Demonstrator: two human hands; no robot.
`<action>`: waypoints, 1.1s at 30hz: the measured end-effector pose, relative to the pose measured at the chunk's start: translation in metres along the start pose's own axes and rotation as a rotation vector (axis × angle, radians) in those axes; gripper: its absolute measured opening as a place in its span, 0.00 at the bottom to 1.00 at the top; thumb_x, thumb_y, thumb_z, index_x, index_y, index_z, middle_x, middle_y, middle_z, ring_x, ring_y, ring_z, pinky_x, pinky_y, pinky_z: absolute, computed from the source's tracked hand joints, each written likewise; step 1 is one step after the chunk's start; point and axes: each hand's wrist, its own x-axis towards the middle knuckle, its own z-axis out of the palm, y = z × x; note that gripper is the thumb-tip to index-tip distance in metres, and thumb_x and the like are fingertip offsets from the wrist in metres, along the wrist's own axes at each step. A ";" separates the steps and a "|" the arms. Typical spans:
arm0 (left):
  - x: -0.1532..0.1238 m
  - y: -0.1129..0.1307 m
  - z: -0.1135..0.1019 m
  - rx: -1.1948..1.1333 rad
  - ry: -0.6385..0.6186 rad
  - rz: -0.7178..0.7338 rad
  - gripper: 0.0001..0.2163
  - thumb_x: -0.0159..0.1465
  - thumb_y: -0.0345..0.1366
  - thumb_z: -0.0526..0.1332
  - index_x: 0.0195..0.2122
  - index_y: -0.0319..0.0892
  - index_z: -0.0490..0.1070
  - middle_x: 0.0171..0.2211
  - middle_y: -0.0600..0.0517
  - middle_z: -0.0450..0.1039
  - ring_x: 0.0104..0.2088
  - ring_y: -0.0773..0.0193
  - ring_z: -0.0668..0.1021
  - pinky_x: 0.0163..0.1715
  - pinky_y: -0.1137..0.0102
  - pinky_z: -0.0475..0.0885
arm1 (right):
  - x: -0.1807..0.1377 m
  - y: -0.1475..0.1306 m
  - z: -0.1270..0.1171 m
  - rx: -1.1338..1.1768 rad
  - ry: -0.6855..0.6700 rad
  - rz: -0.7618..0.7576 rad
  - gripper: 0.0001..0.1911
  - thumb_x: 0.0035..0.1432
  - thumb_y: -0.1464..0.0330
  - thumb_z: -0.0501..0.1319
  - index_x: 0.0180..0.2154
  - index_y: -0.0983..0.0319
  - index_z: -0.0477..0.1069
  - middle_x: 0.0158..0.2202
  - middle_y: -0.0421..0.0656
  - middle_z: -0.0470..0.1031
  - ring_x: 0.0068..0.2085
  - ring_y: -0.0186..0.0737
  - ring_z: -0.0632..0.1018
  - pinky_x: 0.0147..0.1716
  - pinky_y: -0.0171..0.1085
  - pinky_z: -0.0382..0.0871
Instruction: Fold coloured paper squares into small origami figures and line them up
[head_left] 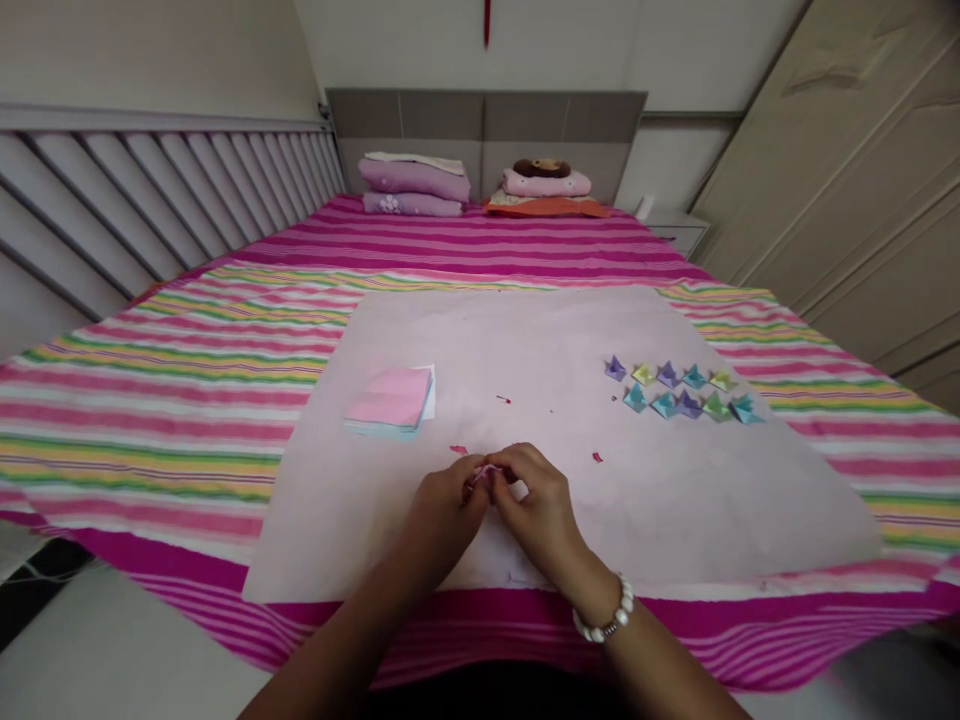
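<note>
Left hand (448, 500) and right hand (534, 505) both pinch one small pink folded paper piece (486, 474). They work over the pale sheet (675, 500) on the bed.

We see soft, even daylight — weak shadows, no glare; edges bow wide-angle toward nine and three o'clock, slightly blurred.

Between your left hand (448, 497) and right hand (534, 503) you pinch a small pink paper piece (486, 474), thin and matt. The pale sheet (675, 500) under it looks like smooth matt paper. Near its left edge, the pad of pastel paper squares (391, 401) looks flat and dull. The folded paper shapes (681, 391) show crisp creases. The striped bedspread (165, 370) is soft woven cloth. Your bracelet (609, 615) has glossy white beads.
</note>
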 end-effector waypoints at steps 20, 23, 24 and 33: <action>0.004 -0.009 -0.006 -0.591 -0.055 -0.158 0.10 0.51 0.34 0.68 0.36 0.41 0.78 0.29 0.52 0.78 0.29 0.65 0.76 0.31 0.69 0.71 | 0.007 0.011 -0.013 0.667 -0.092 0.475 0.05 0.52 0.66 0.65 0.31 0.60 0.79 0.28 0.41 0.76 0.32 0.38 0.75 0.36 0.38 0.69; 0.006 -0.007 -0.006 -0.522 0.011 -0.139 0.06 0.53 0.38 0.67 0.29 0.41 0.78 0.22 0.55 0.73 0.23 0.68 0.71 0.24 0.72 0.67 | 0.007 0.009 -0.013 0.686 -0.109 0.490 0.09 0.56 0.62 0.64 0.30 0.61 0.79 0.25 0.41 0.74 0.29 0.35 0.73 0.34 0.37 0.67; 0.006 -0.007 -0.006 -0.517 0.033 -0.138 0.07 0.53 0.39 0.68 0.27 0.41 0.78 0.20 0.55 0.71 0.22 0.68 0.70 0.23 0.73 0.65 | 0.007 0.008 -0.013 0.688 -0.107 0.498 0.10 0.56 0.61 0.64 0.31 0.61 0.79 0.24 0.40 0.74 0.28 0.35 0.73 0.33 0.36 0.67; 0.005 -0.006 -0.008 -0.684 -0.009 -0.136 0.10 0.54 0.42 0.67 0.27 0.40 0.77 0.25 0.53 0.74 0.31 0.64 0.73 0.35 0.69 0.67 | 0.004 0.005 -0.007 0.696 -0.190 0.553 0.14 0.44 0.58 0.72 0.26 0.62 0.77 0.21 0.38 0.73 0.23 0.32 0.70 0.26 0.34 0.63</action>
